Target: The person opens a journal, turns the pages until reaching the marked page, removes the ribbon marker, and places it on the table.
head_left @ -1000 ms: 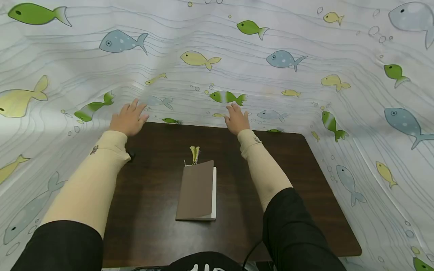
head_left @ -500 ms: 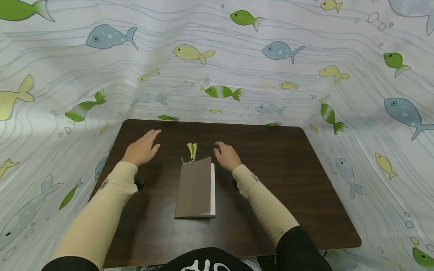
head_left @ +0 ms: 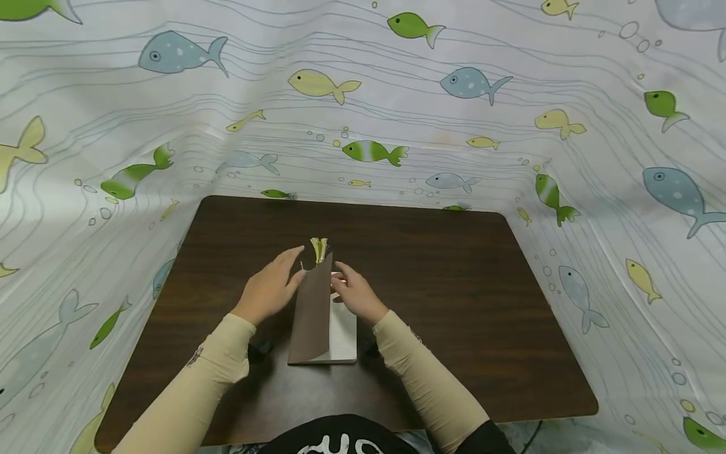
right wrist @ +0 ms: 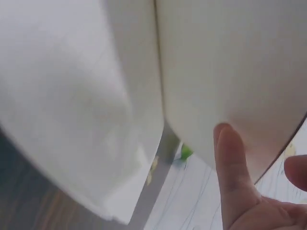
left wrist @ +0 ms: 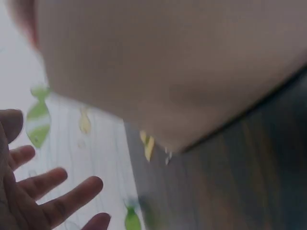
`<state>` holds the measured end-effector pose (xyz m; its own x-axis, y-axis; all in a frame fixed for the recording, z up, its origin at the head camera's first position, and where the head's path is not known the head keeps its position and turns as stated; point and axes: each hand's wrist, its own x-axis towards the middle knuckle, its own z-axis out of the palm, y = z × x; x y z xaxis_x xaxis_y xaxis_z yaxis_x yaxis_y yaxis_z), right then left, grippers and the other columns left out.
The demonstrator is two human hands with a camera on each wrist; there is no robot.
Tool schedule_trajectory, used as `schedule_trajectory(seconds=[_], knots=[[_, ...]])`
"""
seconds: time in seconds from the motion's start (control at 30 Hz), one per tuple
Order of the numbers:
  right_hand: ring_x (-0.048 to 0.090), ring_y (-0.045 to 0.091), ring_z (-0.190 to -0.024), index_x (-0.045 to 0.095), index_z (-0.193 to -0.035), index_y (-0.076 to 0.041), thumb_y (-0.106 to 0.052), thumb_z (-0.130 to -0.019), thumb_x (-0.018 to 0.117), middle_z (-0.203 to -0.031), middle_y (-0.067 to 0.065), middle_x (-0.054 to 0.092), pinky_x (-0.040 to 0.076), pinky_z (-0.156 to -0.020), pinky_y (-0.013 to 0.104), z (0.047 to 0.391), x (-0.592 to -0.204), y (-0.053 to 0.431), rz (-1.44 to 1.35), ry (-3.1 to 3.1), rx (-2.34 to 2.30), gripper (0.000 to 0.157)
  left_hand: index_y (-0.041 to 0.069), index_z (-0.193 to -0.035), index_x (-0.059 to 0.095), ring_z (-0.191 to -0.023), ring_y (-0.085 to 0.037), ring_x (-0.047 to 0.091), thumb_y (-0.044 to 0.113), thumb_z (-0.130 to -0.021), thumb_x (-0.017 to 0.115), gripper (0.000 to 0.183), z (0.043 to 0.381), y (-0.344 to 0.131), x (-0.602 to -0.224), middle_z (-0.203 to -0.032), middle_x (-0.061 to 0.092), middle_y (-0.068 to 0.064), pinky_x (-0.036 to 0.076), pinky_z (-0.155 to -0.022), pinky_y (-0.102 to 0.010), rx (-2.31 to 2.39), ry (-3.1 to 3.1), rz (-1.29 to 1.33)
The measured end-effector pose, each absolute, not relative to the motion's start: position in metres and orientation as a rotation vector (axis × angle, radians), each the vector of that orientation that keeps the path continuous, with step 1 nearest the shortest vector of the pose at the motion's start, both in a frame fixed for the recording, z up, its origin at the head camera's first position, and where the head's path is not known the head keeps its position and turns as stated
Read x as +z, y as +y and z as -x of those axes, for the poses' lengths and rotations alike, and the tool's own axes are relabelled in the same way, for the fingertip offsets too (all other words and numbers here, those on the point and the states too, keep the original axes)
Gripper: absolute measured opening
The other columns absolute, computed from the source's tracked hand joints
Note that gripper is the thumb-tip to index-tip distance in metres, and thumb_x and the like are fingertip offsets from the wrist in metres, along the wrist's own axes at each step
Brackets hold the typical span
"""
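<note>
A brown-covered notebook [head_left: 312, 315] lies mid-table with its front cover raised, showing a white page [head_left: 343, 334]. A yellow tassel [head_left: 319, 249] sticks out at its top. My right hand [head_left: 358, 296] is on the page side of the cover; in the right wrist view its straight thumb [right wrist: 231, 160] presses the cover's pale inner face, and another fingertip [right wrist: 296, 171] shows past the cover's edge. On the other side, my left hand [head_left: 271, 287] hovers by the cover's upper left with fingers spread. The left wrist view has those fingers [left wrist: 72, 201] apart from the brown cover [left wrist: 158, 62].
The dark wooden table [head_left: 454, 302] has rounded corners. A white curtain [head_left: 397, 107] printed with green, blue and yellow fish hangs behind it and along both sides. A dark cable [head_left: 531, 436] hangs below the front edge at the right.
Both hands have come back from the table's far edge and closed in on the notebook. Its front cover, flat-lying before, now stands lifted with my right hand inside it.
</note>
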<state>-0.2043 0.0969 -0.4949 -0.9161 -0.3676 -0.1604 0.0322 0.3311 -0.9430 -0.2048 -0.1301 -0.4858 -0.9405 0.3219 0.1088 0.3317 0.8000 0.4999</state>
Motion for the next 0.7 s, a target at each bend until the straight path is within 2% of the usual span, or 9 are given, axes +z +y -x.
schedule_trajectory(seconds=[0.13,0.2,0.37,0.43,0.5,0.57,0.6,0.7], knots=[[0.063,0.026,-0.119,0.04,-0.154,-0.004,-0.018,-0.111,0.042,-0.141,0.014,0.056,0.055,-0.095,0.04,0.199,-0.497,0.082,0.417,2.229,-1.635,0.045,0.019,-0.163,0.024,-0.13,-0.044,0.053,0.046,-0.107,0.048,0.066,0.188,-0.123,-0.486,-0.165,0.026,-0.016,0.055,-0.067,-0.051,-0.902,-2.964,0.541],[0.061,0.025,-0.123,0.045,-0.151,-0.005,-0.017,-0.111,0.043,-0.142,0.013,0.057,0.053,-0.098,0.039,0.197,-0.501,0.076,0.472,2.218,-1.651,0.042,0.019,-0.162,0.025,-0.129,-0.044,0.054,0.049,-0.106,0.049,0.068,0.183,-0.122,-0.486,-0.166,0.025,-0.016,0.054,-0.066,-0.051,-0.934,-2.965,0.551],[0.056,0.019,-0.131,0.053,-0.146,-0.009,-0.017,-0.11,0.046,-0.144,0.007,0.057,0.047,-0.106,0.034,0.192,-0.514,0.069,0.635,2.318,-1.513,0.038,0.013,-0.158,0.036,-0.127,-0.043,0.056,0.035,-0.107,0.051,0.058,0.177,-0.129,-0.489,-0.156,0.042,-0.02,0.052,-0.086,-0.06,-1.009,-2.975,0.533],[0.055,0.018,-0.132,0.053,-0.146,-0.01,-0.017,-0.11,0.047,-0.145,0.006,0.057,0.045,-0.107,0.032,0.189,-0.519,0.07,0.698,2.403,-1.37,0.038,0.012,-0.157,0.039,-0.119,-0.039,0.063,0.029,-0.107,0.05,0.054,0.176,-0.137,-0.49,-0.149,0.051,-0.022,0.053,-0.084,-0.057,-1.039,-2.996,0.487],[0.052,0.021,-0.135,0.053,-0.146,-0.007,-0.015,-0.108,0.05,-0.147,0.009,0.055,0.043,-0.11,0.033,0.186,-0.524,0.075,0.761,2.482,-1.208,0.038,0.011,-0.156,0.04,-0.107,-0.035,0.068,0.026,-0.106,0.05,0.053,0.176,-0.146,-0.491,-0.141,0.058,-0.023,0.054,-0.076,-0.05,-1.058,-3.019,0.437],[0.049,0.024,-0.138,0.054,-0.144,-0.004,-0.016,-0.106,0.055,-0.148,0.012,0.053,0.04,-0.112,0.034,0.185,-0.531,0.082,0.827,2.582,-1.006,0.04,0.01,-0.156,0.04,-0.096,-0.032,0.07,0.026,-0.106,0.048,0.053,0.176,-0.156,-0.493,-0.131,0.064,-0.025,0.051,-0.068,-0.046,-1.076,-3.033,0.402],[0.047,0.025,-0.14,0.054,-0.144,-0.004,-0.019,-0.105,0.058,-0.148,0.012,0.052,0.038,-0.114,0.035,0.185,-0.534,0.086,0.857,2.635,-0.877,0.042,0.009,-0.156,0.039,-0.096,-0.034,0.07,0.027,-0.107,0.048,0.054,0.176,-0.16,-0.494,-0.13,0.064,-0.026,0.052,-0.069,-0.047,-1.092,-3.035,0.393],[0.04,0.028,-0.145,0.05,-0.148,-0.005,-0.036,-0.097,0.071,-0.154,0.014,0.046,0.037,-0.115,0.043,0.183,-0.548,0.099,0.924,2.727,-0.498,0.063,0.006,-0.158,0.035,-0.114,-0.044,0.063,0.037,-0.107,0.049,0.061,0.175,-0.175,-0.501,-0.139,0.056,-0.03,0.052,-0.085,-0.058,-1.145,-3.057,0.384]])
